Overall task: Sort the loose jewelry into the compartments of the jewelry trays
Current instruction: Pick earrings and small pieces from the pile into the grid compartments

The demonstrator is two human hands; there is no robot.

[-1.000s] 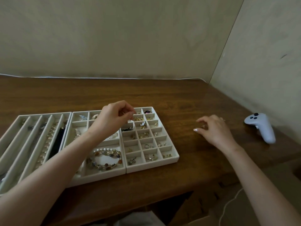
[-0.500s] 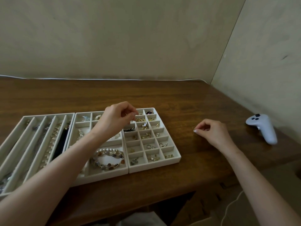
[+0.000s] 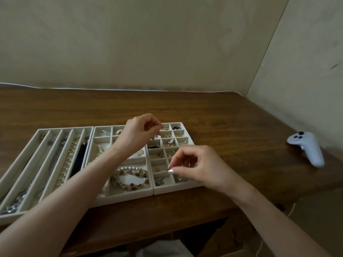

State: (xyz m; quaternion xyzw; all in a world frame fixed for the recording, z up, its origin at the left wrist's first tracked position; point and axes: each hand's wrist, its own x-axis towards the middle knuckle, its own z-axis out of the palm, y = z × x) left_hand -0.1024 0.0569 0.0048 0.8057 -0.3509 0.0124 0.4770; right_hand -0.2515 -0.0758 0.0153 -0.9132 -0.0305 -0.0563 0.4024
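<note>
Sorting in progress: a person is working both hands over the grid tray [image 3: 174,189] on a wooden bench [image 3: 232,119]. The left hand [image 3: 138,135] is hovering above the grid tray's far-left cells, its grip pinching a thin gold piece [image 3: 149,127] between thumb and fingertips. The right hand [image 3: 202,167] is hanging over the grid tray's near cells, its grip closing thumb and forefinger on a tiny piece [image 3: 169,170] that is too small to identify.

Items this size are probably feather-light, hard and slippery, so they are apt to bounce out of a shallow cell if dropped from any height. A fingertip pinch on the body of each piece, with a low release, looks the safest handling.

Just left of the grid tray, a bead bracelet [image 3: 131,178] is lying in the bracelet tray [image 3: 130,196]. Further left, the slotted tray [image 3: 46,129] is holding chains. Well right of the grid tray, a white controller [image 3: 306,147] is resting on the bench.
</note>
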